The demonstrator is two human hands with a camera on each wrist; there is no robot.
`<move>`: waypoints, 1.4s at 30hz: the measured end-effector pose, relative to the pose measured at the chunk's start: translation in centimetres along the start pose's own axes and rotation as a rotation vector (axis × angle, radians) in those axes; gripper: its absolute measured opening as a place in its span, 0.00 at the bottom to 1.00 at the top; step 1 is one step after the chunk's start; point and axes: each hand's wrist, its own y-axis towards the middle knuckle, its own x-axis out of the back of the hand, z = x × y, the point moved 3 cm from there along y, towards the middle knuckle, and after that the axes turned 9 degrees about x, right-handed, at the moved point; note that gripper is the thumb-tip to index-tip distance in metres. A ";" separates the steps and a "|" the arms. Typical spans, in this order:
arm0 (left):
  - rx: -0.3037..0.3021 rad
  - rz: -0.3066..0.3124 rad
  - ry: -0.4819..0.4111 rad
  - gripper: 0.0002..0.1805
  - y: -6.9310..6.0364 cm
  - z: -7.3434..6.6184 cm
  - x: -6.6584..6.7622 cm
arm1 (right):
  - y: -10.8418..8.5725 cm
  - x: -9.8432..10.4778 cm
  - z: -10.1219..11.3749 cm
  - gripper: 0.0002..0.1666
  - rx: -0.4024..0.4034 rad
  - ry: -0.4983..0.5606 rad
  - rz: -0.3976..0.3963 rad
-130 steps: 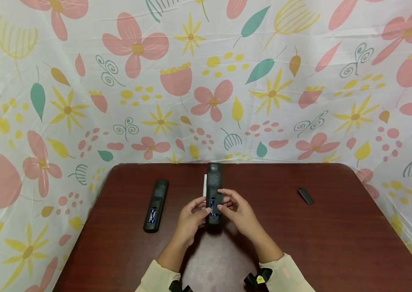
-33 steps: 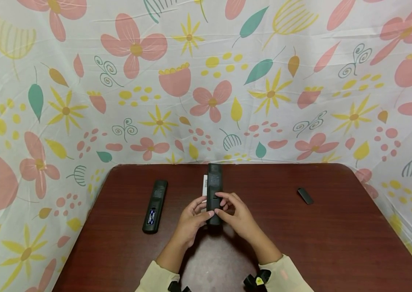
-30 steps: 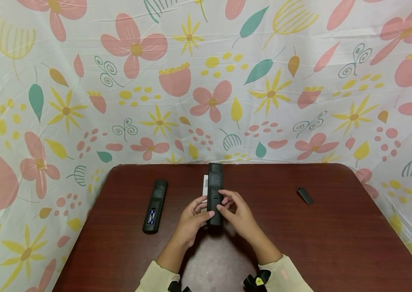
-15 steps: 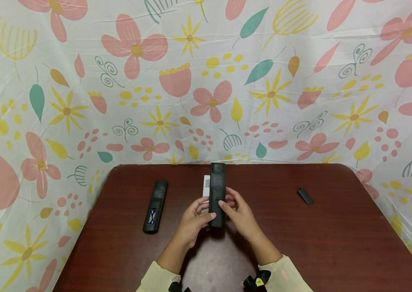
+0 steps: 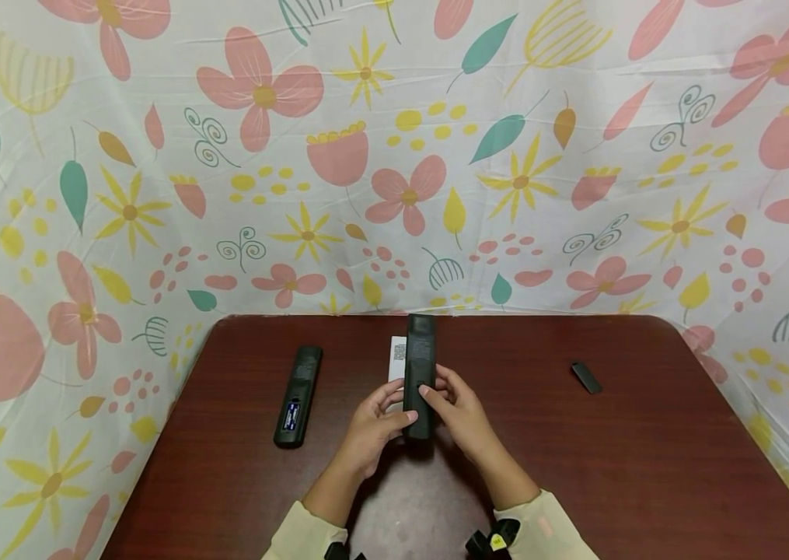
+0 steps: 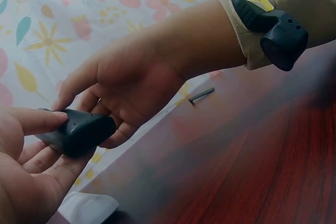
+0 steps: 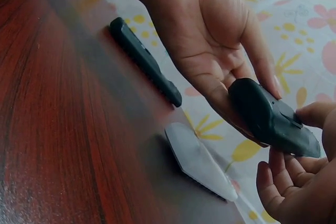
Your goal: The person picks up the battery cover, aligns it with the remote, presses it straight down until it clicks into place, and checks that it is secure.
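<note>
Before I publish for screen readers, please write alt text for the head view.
A person's left hand and right hand hold a dark remote, back showing, above a brown table. On its left lie a white object and another remote, batteries exposed; on its right, a small black piece.

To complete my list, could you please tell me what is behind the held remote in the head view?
Behind the held black remote lies a white, remote-shaped object on the table, its labelled upper left showing; the remote and left hand cover most of the rest.
</note>
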 end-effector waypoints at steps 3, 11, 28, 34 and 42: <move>0.006 -0.004 0.002 0.35 0.1 0.1 0.0 | 0.0 0.0 0.1 0.32 -0.004 -0.001 -0.005; 0.001 -0.010 0.001 0.35 0.1 0.2 -0.1 | 0.0 0.0 0.0 0.32 -0.018 0.005 -0.006; 0.012 -0.031 0.019 0.35 0.3 0.4 -0.1 | 0.0 -0.1 -0.2 0.29 -0.012 0.015 -0.024; 0.015 -0.029 0.025 0.35 0.2 0.4 -0.1 | 0.0 -0.1 -0.2 0.29 -0.011 0.014 -0.026; 0.010 -0.021 0.025 0.35 0.1 0.4 -0.1 | 0.0 0.0 -0.1 0.28 -0.003 0.000 -0.030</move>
